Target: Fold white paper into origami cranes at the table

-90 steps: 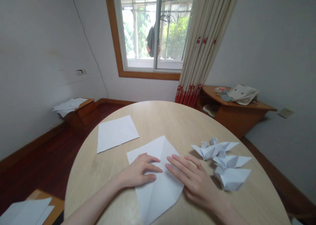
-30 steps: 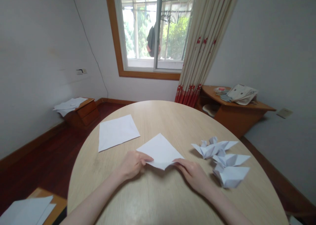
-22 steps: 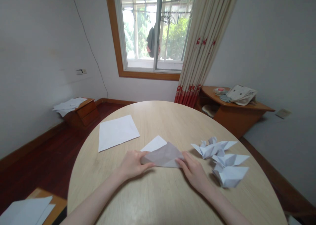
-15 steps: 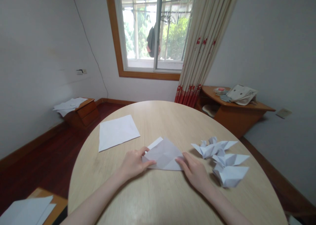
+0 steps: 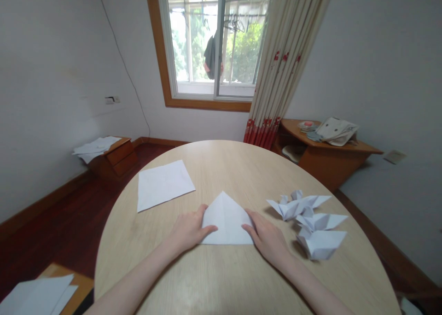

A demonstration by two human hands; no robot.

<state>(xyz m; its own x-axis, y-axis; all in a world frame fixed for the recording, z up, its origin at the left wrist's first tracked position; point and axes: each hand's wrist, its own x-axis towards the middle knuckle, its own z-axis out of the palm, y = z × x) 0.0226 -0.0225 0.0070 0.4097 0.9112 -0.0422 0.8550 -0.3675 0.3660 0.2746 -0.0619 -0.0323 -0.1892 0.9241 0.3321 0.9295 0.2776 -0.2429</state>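
At table [image 5: 221,282]: left hand [image 5: 188,226] and right hand [image 5: 267,232] pinch folded paper [image 5: 226,220], thumbs foremost; uneven pull could skew it.

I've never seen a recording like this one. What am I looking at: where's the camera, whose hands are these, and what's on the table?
There is no machine here, just a person's two bare hands, seen from a camera worn on that person's head, facing forward and down. The left hand and right hand hold a folded white paper by its sides, thumbs on top. On the round table, a flat white sheet lies farther off to the left; folded paper figures cluster on the right.
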